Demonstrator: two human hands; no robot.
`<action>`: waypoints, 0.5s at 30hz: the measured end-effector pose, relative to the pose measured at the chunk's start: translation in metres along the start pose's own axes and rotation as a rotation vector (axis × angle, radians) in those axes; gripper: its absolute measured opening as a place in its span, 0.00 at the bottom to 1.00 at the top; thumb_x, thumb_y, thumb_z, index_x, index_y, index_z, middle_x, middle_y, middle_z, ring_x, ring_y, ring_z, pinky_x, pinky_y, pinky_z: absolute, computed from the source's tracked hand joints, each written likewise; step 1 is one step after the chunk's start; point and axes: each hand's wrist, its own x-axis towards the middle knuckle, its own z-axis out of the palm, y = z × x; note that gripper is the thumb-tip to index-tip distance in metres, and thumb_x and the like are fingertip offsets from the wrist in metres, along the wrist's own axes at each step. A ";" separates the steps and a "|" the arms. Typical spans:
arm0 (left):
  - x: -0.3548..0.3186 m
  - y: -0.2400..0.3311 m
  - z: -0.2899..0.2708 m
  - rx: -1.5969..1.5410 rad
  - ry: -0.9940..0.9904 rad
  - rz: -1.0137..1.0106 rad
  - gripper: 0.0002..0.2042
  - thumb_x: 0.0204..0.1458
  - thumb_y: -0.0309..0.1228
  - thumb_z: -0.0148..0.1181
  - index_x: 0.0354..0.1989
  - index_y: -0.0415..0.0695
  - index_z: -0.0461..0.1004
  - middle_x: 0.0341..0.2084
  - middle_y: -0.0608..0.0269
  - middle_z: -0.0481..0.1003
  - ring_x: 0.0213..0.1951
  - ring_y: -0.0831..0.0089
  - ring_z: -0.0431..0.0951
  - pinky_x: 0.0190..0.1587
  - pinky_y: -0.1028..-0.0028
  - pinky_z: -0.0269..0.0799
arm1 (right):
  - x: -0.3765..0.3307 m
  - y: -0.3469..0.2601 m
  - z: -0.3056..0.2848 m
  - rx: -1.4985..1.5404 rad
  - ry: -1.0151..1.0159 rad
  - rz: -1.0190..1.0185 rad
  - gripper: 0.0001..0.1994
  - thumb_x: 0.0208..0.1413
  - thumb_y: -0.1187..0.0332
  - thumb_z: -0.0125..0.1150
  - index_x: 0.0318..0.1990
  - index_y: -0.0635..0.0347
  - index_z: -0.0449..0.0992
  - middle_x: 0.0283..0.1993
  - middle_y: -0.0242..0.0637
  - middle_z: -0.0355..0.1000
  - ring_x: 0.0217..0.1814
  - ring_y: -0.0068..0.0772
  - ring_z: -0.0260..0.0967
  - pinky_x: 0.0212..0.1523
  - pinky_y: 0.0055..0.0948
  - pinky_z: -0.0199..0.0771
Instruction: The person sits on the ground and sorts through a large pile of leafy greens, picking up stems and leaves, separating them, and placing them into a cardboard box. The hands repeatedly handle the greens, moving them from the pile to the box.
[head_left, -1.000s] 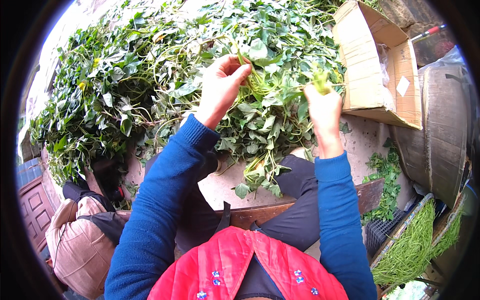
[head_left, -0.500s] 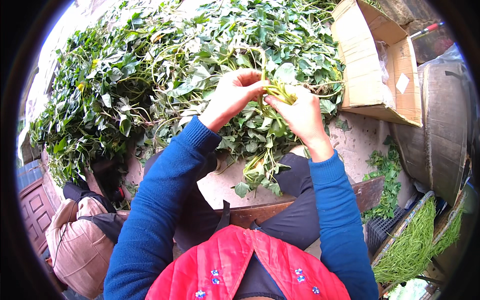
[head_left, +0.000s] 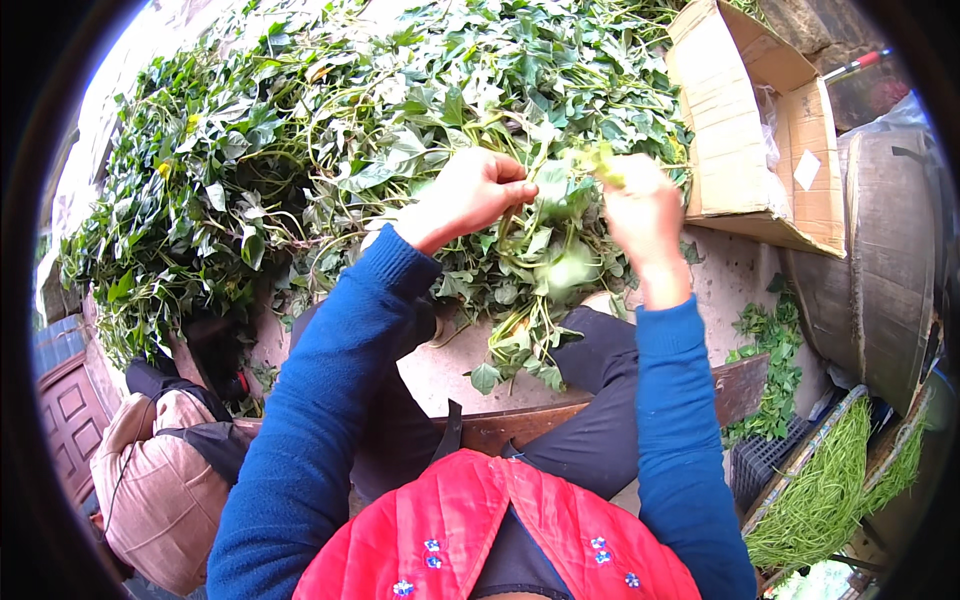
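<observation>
A heap of leafy green vines (head_left: 320,130) spreads in front of me, and both hands are over its near side. My left hand (head_left: 470,195) is closed, thumb and fingertips pinching a vine stem (head_left: 541,152). To its right, apart from it, my right hand (head_left: 645,205) is closed round a small bunch of yellow-green leaf stalks (head_left: 597,163); motion blurs this hand and the bunch. Some blurred leaves (head_left: 568,268) show below, between the hands. Hanging vine tips (head_left: 520,345) trail down toward my knees.
At right stands an open cardboard box (head_left: 735,130), beside a large grey-brown container (head_left: 880,250). Thin green stalks (head_left: 820,490) fill a holder at lower right, near a dark plastic crate (head_left: 765,455). A wooden plank (head_left: 740,388) crosses below my knees. A pinkish-beige bundle (head_left: 165,490) lies at left.
My right hand has pulled away to the right from my left hand, carrying the leaf stalks. My left hand stays nearly in place, pinching the stem. Leaves between them have shifted.
</observation>
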 end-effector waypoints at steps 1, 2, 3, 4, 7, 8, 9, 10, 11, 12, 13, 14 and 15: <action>-0.003 0.000 -0.003 0.008 -0.039 -0.034 0.09 0.53 0.32 0.57 0.28 0.39 0.77 0.17 0.71 0.72 0.21 0.86 0.68 0.25 0.83 0.63 | 0.005 0.010 -0.009 0.003 0.018 0.108 0.07 0.51 0.70 0.61 0.34 0.63 0.76 0.33 0.41 0.75 0.30 0.33 0.72 0.32 0.29 0.71; -0.006 -0.001 -0.006 -0.028 -0.047 -0.016 0.08 0.54 0.31 0.57 0.28 0.40 0.77 0.17 0.72 0.72 0.20 0.87 0.67 0.24 0.83 0.62 | 0.009 0.019 -0.016 0.065 0.019 0.205 0.08 0.51 0.68 0.62 0.36 0.63 0.75 0.32 0.43 0.74 0.31 0.36 0.72 0.32 0.29 0.72; -0.009 -0.002 -0.011 -0.128 -0.090 -0.016 0.08 0.55 0.32 0.56 0.29 0.40 0.77 0.20 0.71 0.73 0.23 0.86 0.69 0.27 0.82 0.65 | 0.011 0.022 -0.020 0.134 0.020 0.300 0.10 0.50 0.67 0.62 0.37 0.63 0.74 0.32 0.45 0.73 0.32 0.40 0.73 0.33 0.29 0.72; -0.010 -0.005 -0.015 -0.199 -0.101 0.035 0.09 0.55 0.32 0.55 0.31 0.39 0.76 0.21 0.70 0.74 0.24 0.85 0.70 0.29 0.82 0.67 | 0.010 0.022 -0.022 0.201 0.054 0.232 0.12 0.53 0.66 0.61 0.39 0.65 0.73 0.31 0.44 0.73 0.30 0.33 0.72 0.32 0.28 0.70; -0.010 -0.007 -0.018 -0.322 -0.077 0.160 0.09 0.56 0.30 0.54 0.33 0.38 0.76 0.24 0.69 0.76 0.26 0.83 0.72 0.33 0.81 0.69 | 0.006 0.003 -0.024 0.617 -0.167 0.360 0.10 0.55 0.67 0.59 0.39 0.65 0.72 0.31 0.37 0.74 0.30 0.25 0.70 0.33 0.26 0.69; -0.008 -0.009 -0.018 -0.334 -0.073 0.183 0.09 0.56 0.31 0.54 0.33 0.38 0.76 0.24 0.69 0.76 0.27 0.83 0.72 0.33 0.80 0.69 | 0.002 0.000 -0.019 0.714 -0.187 0.317 0.09 0.57 0.68 0.57 0.40 0.65 0.72 0.31 0.32 0.73 0.32 0.19 0.68 0.33 0.23 0.69; -0.008 -0.009 -0.019 -0.344 -0.065 0.205 0.09 0.56 0.31 0.54 0.34 0.38 0.76 0.24 0.68 0.76 0.27 0.82 0.72 0.34 0.80 0.70 | 0.001 -0.010 -0.022 0.676 -0.221 0.281 0.07 0.56 0.70 0.57 0.39 0.64 0.72 0.32 0.32 0.73 0.34 0.17 0.68 0.35 0.20 0.69; -0.008 -0.009 -0.020 -0.350 -0.057 0.214 0.09 0.56 0.31 0.54 0.34 0.38 0.76 0.24 0.68 0.76 0.27 0.82 0.72 0.34 0.80 0.70 | -0.002 -0.016 -0.021 0.753 -0.225 0.255 0.07 0.54 0.73 0.59 0.39 0.64 0.73 0.32 0.32 0.74 0.34 0.17 0.69 0.36 0.19 0.70; -0.008 -0.009 -0.020 -0.356 -0.048 0.222 0.09 0.56 0.31 0.54 0.34 0.37 0.76 0.24 0.68 0.75 0.27 0.82 0.73 0.34 0.80 0.70 | -0.005 -0.020 -0.019 0.829 -0.230 0.228 0.07 0.51 0.76 0.60 0.39 0.64 0.74 0.33 0.32 0.74 0.34 0.17 0.69 0.36 0.19 0.70; -0.006 -0.008 -0.019 -0.364 -0.045 0.232 0.09 0.56 0.31 0.54 0.34 0.37 0.75 0.24 0.67 0.75 0.27 0.81 0.73 0.34 0.79 0.70 | -0.007 -0.022 -0.019 0.901 -0.232 0.204 0.09 0.49 0.78 0.61 0.39 0.65 0.74 0.33 0.32 0.75 0.35 0.16 0.70 0.36 0.18 0.71; -0.005 -0.008 -0.019 -0.373 -0.030 0.211 0.09 0.56 0.31 0.54 0.34 0.37 0.75 0.24 0.67 0.75 0.27 0.81 0.73 0.33 0.79 0.71 | -0.008 -0.021 -0.020 0.881 -0.228 0.108 0.09 0.50 0.79 0.61 0.40 0.65 0.75 0.34 0.32 0.75 0.34 0.17 0.69 0.35 0.18 0.70; -0.004 -0.008 -0.019 -0.381 -0.015 0.190 0.09 0.56 0.31 0.54 0.34 0.37 0.75 0.24 0.67 0.75 0.27 0.81 0.73 0.33 0.79 0.71 | -0.008 -0.020 -0.022 0.859 -0.223 0.013 0.10 0.50 0.79 0.61 0.41 0.65 0.75 0.35 0.32 0.74 0.33 0.18 0.69 0.34 0.18 0.70; -0.004 -0.008 -0.020 -0.386 0.003 0.166 0.09 0.56 0.31 0.54 0.34 0.37 0.75 0.24 0.67 0.75 0.26 0.81 0.73 0.33 0.79 0.71 | -0.008 -0.020 -0.024 0.842 -0.219 -0.083 0.11 0.50 0.79 0.60 0.43 0.65 0.75 0.36 0.32 0.74 0.32 0.20 0.69 0.33 0.18 0.69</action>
